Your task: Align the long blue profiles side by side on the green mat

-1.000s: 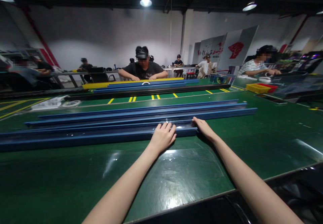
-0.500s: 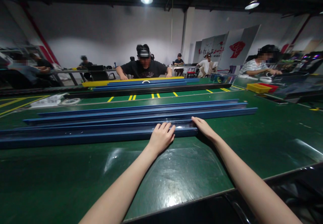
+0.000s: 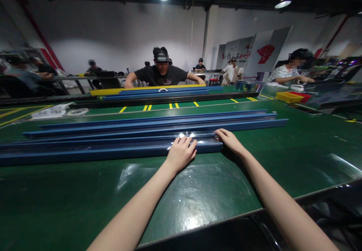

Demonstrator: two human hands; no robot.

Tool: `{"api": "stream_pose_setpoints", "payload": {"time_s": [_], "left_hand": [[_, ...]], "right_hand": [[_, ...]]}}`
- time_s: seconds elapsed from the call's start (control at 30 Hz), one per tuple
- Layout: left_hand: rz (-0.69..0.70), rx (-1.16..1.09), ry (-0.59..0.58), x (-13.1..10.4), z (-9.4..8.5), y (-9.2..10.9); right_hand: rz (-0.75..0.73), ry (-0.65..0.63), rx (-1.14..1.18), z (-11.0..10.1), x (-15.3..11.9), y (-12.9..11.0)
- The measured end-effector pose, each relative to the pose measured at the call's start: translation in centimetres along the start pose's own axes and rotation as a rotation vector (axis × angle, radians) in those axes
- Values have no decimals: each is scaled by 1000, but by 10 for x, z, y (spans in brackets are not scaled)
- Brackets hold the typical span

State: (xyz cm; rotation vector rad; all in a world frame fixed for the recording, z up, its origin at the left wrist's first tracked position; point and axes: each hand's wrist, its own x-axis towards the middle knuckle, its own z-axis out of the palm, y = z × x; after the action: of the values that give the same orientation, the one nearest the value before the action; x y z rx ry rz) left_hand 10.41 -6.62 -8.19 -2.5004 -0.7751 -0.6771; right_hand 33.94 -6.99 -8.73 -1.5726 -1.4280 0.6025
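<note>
A long blue channel-shaped profile (image 3: 98,154) lies across the green table, with a clear, shiny plastic strip (image 3: 204,141) inside its trough. My left hand (image 3: 182,153) bends over the near wall close to the right end, its fingertips on the strip and its thumb side low against the wall. At the very end of the profile is my right hand (image 3: 230,140), fingers together and curled at the far corner. Whether they pinch the strip or the profile's wall is hidden. Behind lie several more blue profiles (image 3: 249,124), roughly parallel.
Across the green table (image 3: 85,198), a co-worker (image 3: 161,73) reaches both arms to yellow (image 3: 135,88) and blue lengths. A black profile (image 3: 181,100) lies before them. Yellow (image 3: 288,97) and red trays sit at right. A white roll (image 3: 77,111) lies at left.
My right hand's fingertips have curled in slightly at the profile's end; my left hand stays put. The profile's end sits slightly further right. The co-worker's arms have spread wider.
</note>
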Motion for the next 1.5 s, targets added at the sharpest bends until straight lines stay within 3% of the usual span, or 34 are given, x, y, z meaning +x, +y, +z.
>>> {"api": "stream_pose_setpoints", "payload": {"time_s": [0.13,0.4,0.67,1.5], "left_hand": [[0,-15,-10,0,-1,0],[-10,-43,-45,-1,-1,-2],[-17,-44,-63,-1,-2,-2],[-29,-54,-74,-1,0,-2]], "right_hand": [[23,56,-19,-1,-2,-3],[-3,-54,-9,-5,-4,-7],[-12,-69,58,-6,-2,-6],[32,-175,-48,-11,-2,-5]]}}
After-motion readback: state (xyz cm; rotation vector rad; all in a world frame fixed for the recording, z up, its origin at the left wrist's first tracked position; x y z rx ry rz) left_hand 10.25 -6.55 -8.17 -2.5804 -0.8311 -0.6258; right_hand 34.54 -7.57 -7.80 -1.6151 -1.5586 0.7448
